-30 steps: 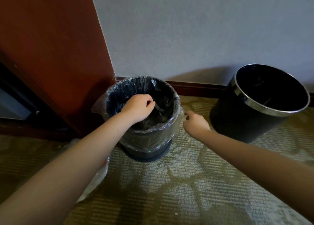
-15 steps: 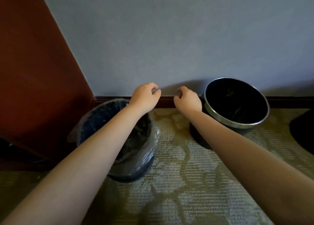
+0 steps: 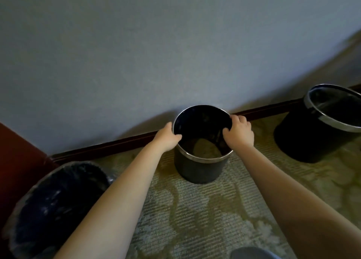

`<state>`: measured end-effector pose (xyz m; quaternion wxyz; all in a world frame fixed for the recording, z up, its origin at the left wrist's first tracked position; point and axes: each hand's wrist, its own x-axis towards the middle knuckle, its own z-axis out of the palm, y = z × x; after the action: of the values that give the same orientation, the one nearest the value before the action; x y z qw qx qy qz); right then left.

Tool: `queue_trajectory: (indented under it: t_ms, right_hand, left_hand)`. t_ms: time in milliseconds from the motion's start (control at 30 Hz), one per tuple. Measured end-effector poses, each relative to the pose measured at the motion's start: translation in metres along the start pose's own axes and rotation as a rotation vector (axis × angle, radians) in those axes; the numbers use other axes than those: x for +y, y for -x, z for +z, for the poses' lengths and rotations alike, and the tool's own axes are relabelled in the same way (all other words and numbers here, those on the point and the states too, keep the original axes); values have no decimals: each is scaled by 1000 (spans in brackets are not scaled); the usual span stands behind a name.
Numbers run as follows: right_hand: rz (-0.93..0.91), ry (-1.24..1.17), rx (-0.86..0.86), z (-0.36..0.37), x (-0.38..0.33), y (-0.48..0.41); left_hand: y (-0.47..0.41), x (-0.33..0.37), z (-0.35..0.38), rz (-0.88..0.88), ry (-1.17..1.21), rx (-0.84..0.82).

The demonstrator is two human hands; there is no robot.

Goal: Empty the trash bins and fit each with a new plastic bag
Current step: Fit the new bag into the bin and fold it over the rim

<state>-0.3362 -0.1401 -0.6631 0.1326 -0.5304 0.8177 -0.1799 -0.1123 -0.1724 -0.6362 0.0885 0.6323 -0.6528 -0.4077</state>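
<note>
Currently the middle bin is gripped at its metal rim from both sides. The left hand is curled on the left edge with the thumb hooked inside, and the right hand is clamped on the right edge, thumb inside and fingers outside. The bin is stood on the carpet just in front of the skirting board, between a plastic-lined bin at the left and a third bin well apart at the right. Its mouth is pointed upward and its long axis is kept upright, or very nearly. No bag is seen in it, and a pale patch low inside cannot be identified. The emptying step is judged to be in hand; next, a steady two-handed lift and tip is called for, then a fresh bag.
</note>
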Motion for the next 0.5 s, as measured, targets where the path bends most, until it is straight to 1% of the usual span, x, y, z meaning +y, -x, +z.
queue_trajectory:
  t_ms: [100, 233, 400, 500]
  right_hand:
    - [50, 20, -81, -1, 37, -3]
    - [84, -86, -266, 6, 58, -6]
    - [100, -203, -294, 6, 59, 1]
    - [140, -265, -301, -1, 59, 15]
  left_hand:
    - [-11, -6, 19, -83, 69, -25]
    - [-20, -12, 31, -120, 85, -32]
    - [-20, -19, 37, -155, 124, -29]
    - [-13, -24, 38, -134, 165, -27]
